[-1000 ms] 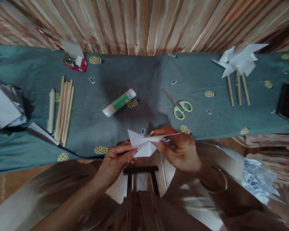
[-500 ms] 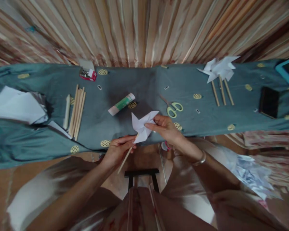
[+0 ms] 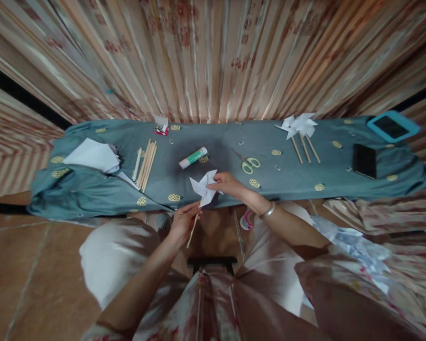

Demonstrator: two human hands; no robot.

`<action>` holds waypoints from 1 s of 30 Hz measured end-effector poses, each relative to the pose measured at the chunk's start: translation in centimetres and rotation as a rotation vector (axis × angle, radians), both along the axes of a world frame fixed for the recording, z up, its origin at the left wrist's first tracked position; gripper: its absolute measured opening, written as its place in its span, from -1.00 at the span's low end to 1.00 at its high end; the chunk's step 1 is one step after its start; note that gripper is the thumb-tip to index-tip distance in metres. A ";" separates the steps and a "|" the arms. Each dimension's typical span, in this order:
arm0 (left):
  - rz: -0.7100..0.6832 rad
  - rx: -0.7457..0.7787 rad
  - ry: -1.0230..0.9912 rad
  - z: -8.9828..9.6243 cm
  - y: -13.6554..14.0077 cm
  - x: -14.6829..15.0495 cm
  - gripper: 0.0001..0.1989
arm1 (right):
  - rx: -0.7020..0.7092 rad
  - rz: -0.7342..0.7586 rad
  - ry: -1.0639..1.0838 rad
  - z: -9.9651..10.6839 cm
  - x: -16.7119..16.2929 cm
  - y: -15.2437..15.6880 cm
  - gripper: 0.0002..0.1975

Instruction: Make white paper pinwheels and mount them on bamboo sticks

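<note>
A white paper pinwheel is held over the table's front edge between my two hands. My left hand is closed around its wooden stick, just below the paper blades. With its thumb and fingers, my right hand pinches the pinwheel's right side near the centre. The fingers partly hide the blades there. Just beyond lie a glue stick with a green label and a pair of scissors with pale green handles.
Paper sheets, wooden sticks and a red box of pins lie on the left. Several finished pinwheels, a dark phone and a blue-framed tablet lie on the right. A curtain hangs behind the table.
The view has shifted, showing more curtain and both table ends. Both hands keep hold of the pinwheel, whose stick now hangs more upright and whose blades have turned slightly.
</note>
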State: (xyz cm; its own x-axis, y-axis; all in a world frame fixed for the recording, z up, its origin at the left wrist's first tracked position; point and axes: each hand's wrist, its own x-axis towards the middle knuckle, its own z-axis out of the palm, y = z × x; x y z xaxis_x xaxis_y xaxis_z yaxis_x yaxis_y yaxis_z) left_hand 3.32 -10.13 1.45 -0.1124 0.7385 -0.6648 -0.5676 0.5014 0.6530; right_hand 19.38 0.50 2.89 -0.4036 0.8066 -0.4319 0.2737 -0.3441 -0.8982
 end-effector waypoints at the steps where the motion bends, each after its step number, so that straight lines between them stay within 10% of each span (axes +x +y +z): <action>1: 0.011 -0.004 -0.004 -0.1 -0.2 0.1 -0.79 | 0.009 0.024 -0.038 0.2 -0.2 0.1 -0.90; 30: -0.043 0.031 -0.108 -1.4 -1.9 1.7 -0.82 | 0.359 0.669 -0.642 2.2 -1.6 3.6 -0.88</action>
